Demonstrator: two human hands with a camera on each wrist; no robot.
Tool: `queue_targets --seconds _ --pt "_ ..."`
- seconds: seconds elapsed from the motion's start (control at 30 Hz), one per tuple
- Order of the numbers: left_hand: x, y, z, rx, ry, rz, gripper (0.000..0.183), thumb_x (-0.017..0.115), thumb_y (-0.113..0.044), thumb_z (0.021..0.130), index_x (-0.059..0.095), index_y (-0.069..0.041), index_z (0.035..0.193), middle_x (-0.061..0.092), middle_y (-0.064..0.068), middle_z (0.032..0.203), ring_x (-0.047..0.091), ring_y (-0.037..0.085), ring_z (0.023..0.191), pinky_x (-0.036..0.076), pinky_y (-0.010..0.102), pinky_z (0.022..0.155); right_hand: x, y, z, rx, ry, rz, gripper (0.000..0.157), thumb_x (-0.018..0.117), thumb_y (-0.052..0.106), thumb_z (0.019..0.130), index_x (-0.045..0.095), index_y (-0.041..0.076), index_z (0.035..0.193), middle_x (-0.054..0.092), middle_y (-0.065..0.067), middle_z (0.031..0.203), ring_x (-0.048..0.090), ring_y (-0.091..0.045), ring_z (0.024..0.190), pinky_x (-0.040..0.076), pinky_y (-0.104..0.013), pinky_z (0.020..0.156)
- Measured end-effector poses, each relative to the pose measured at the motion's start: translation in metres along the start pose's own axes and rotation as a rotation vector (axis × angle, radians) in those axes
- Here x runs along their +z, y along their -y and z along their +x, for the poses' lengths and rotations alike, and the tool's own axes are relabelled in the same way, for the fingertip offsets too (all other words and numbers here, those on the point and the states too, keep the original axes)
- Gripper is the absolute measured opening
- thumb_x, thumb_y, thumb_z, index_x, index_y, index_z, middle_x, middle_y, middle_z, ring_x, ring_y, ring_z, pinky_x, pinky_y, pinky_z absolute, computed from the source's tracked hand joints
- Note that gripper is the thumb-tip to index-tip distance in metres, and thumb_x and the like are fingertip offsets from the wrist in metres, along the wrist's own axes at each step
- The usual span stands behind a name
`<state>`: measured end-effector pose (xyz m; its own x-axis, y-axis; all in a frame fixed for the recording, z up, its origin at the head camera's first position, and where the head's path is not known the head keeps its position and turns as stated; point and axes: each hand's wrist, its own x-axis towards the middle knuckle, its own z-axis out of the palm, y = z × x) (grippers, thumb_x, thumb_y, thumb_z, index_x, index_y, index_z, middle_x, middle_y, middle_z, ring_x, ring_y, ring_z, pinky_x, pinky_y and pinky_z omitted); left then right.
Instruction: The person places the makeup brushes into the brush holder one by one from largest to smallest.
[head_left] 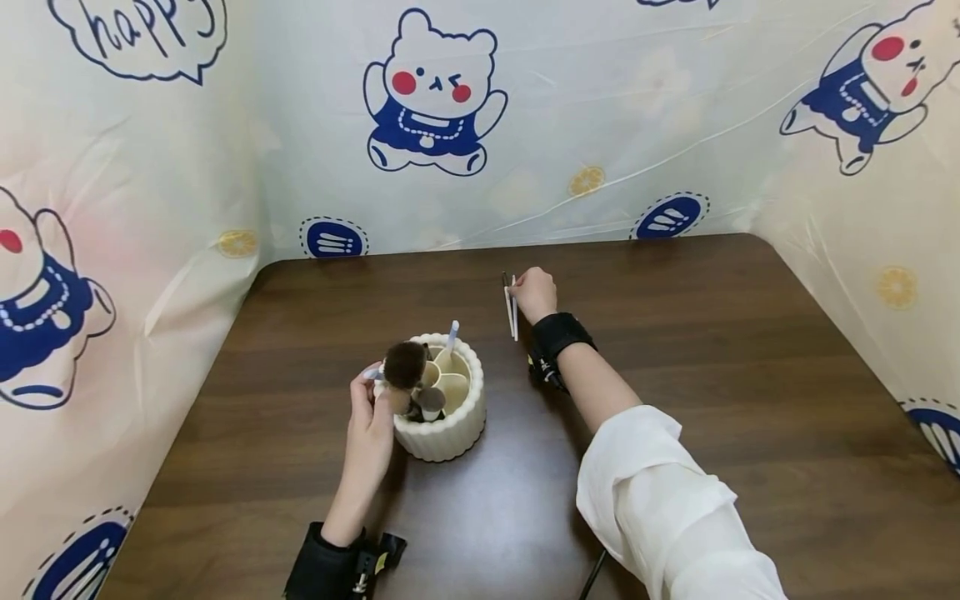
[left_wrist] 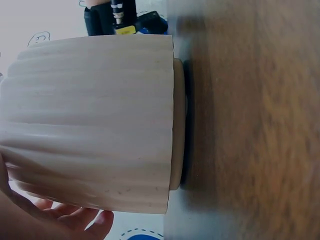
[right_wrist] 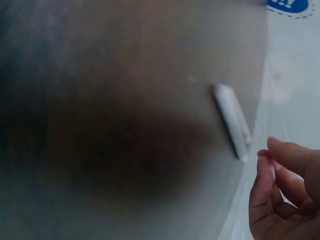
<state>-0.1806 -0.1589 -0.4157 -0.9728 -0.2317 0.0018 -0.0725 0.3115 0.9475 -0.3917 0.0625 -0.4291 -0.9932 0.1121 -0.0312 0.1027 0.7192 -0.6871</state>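
Observation:
My left hand (head_left: 371,421) holds the left side of a cream ribbed brush pot (head_left: 450,437), its fingers bent round the wall. Inside the pot stand several makeup brushes: one with a large dark fluffy head (head_left: 405,365), one with a smaller grey head (head_left: 431,399), and a pale handle (head_left: 453,335) rising at the back. Farther off, my right hand (head_left: 536,293) is beside two slim white sticks (head_left: 512,312) lying on the table, their kind unclear. In the right wrist view its thumb and fingers are loosely bent, with nothing visible between them, close to the blurred sticks (right_wrist: 231,122).
The dark wooden table (head_left: 750,467) has rounded far corners. A printed cloth (head_left: 562,125) with bear drawings hangs along its back and sides. Black bands with small cameras sit on both wrists (head_left: 558,337). A black cable (head_left: 592,575) runs near the right sleeve.

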Motion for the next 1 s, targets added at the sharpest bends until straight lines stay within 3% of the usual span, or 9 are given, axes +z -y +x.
queue_targets --seconds 0.1,0.17,0.23,0.33,0.5,0.63,0.83,1.0 --pt "0.000 -0.001 0.000 0.003 0.003 -0.005 0.040 0.034 -0.013 0.100 0.033 -0.003 0.139 0.038 0.016 0.148 0.035 0.027 0.137 0.029 0.044 0.112 0.009 0.001 0.001 0.027 -0.015 -0.004 0.027 0.066 0.016 0.090 0.065 0.003 0.066 0.062 -0.007 0.068 0.053 -0.019 0.061 0.038 -0.025 0.055" --pt "-0.001 0.000 -0.001 0.003 -0.002 -0.004 0.039 0.034 -0.013 0.100 0.033 -0.003 0.138 0.038 0.017 0.147 0.036 0.029 0.136 0.029 0.046 0.111 0.014 0.002 0.003 0.028 -0.028 -0.012 0.033 0.065 0.017 0.091 0.055 0.006 0.060 0.051 -0.003 0.060 0.047 -0.017 0.056 0.035 -0.025 0.053" --pt "-0.001 0.000 -0.002 0.006 -0.005 -0.005 0.039 0.034 -0.013 0.100 0.033 -0.003 0.138 0.038 0.017 0.147 0.036 0.029 0.136 0.029 0.047 0.111 0.019 0.003 0.004 0.022 -0.048 -0.016 0.033 0.065 0.016 0.091 0.054 0.008 0.060 0.047 -0.001 0.059 0.046 -0.017 0.053 0.034 -0.025 0.051" --pt "-0.001 0.000 -0.003 0.006 -0.012 -0.002 0.039 0.034 -0.012 0.100 0.033 -0.003 0.138 0.039 0.017 0.147 0.037 0.029 0.135 0.030 0.046 0.111 0.024 0.006 0.006 0.020 -0.068 -0.037 0.028 0.064 0.017 0.091 0.062 0.005 0.066 0.056 -0.008 0.062 0.054 -0.023 0.056 0.036 -0.026 0.050" --pt "-0.001 0.001 -0.003 0.015 -0.022 0.002 0.039 0.035 -0.012 0.100 0.034 -0.003 0.137 0.040 0.018 0.146 0.038 0.030 0.135 0.030 0.047 0.110 0.028 0.010 0.008 0.079 -0.060 -0.103 0.022 0.064 0.019 0.092 0.068 0.003 0.077 0.071 -0.017 0.086 0.066 -0.031 0.078 0.052 -0.034 0.062" --pt "0.000 0.000 -0.004 0.023 -0.030 0.016 0.038 0.035 -0.012 0.099 0.035 -0.003 0.137 0.044 0.017 0.143 0.042 0.028 0.132 0.034 0.040 0.107 0.026 0.011 0.008 0.108 -0.060 -0.144 0.017 0.065 0.018 0.091 0.072 0.003 0.090 0.072 -0.017 0.097 0.067 -0.033 0.088 0.057 -0.041 0.074" --pt "0.000 -0.002 -0.005 0.038 -0.032 0.018 0.039 0.034 -0.010 0.099 0.036 -0.003 0.137 0.049 0.019 0.138 0.046 0.027 0.127 0.034 0.012 0.095 0.025 0.015 0.006 0.109 -0.042 -0.207 0.020 0.059 0.013 0.093 0.071 0.000 0.102 0.071 -0.019 0.102 0.068 -0.035 0.090 0.058 -0.042 0.076" --pt "-0.001 -0.001 -0.005 0.027 -0.025 0.018 0.039 0.034 -0.010 0.099 0.035 -0.003 0.137 0.048 0.018 0.140 0.044 0.026 0.129 0.034 0.014 0.097 0.024 0.017 0.003 0.108 -0.039 -0.194 0.021 0.062 0.015 0.091 0.071 0.000 0.102 0.071 -0.019 0.102 0.068 -0.034 0.090 0.058 -0.042 0.076"
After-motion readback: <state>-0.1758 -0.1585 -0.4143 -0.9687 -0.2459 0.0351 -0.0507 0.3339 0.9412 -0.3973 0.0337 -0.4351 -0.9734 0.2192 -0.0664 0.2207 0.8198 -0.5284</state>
